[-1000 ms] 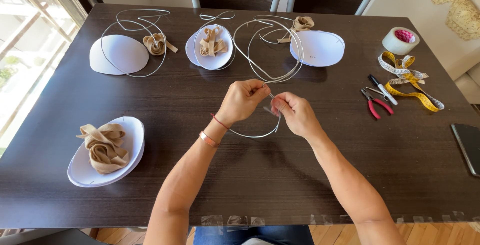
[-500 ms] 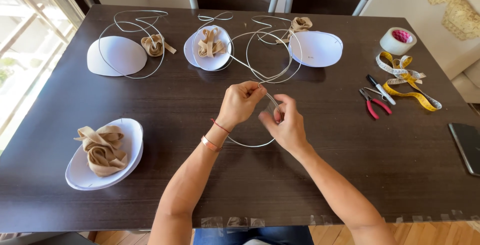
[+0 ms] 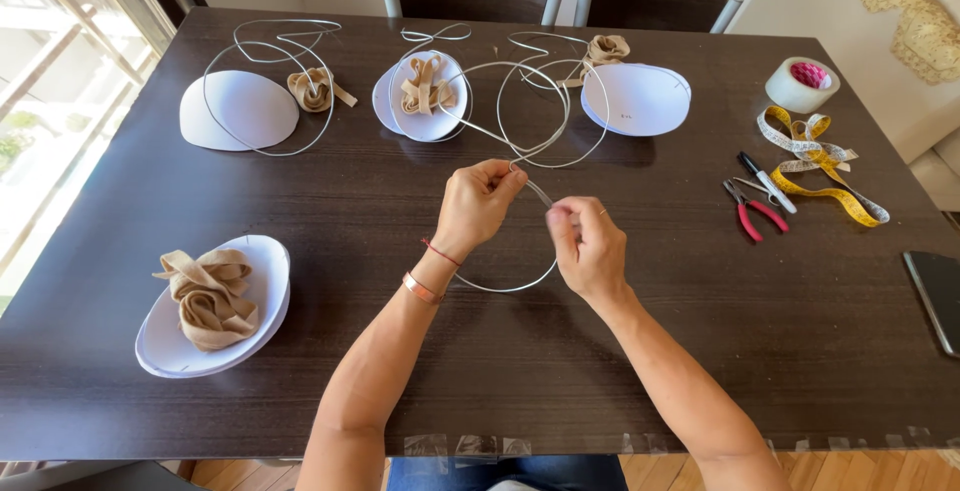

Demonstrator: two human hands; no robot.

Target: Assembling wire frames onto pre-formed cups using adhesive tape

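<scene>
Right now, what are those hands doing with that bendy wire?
A person sits at a dark table, bending a silver wire loop. The left hand pinches the wire where it crosses, and the right hand grips the end beside it. Nearby lie white foam shapes, beige ribbon bundles, red pliers, a yellow tape measure and a tape roll.

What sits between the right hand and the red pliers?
Nothing: in the head view, only bare dark table lies between the right hand and the red pliers. The wire loop hangs on the hand's other side.
</scene>
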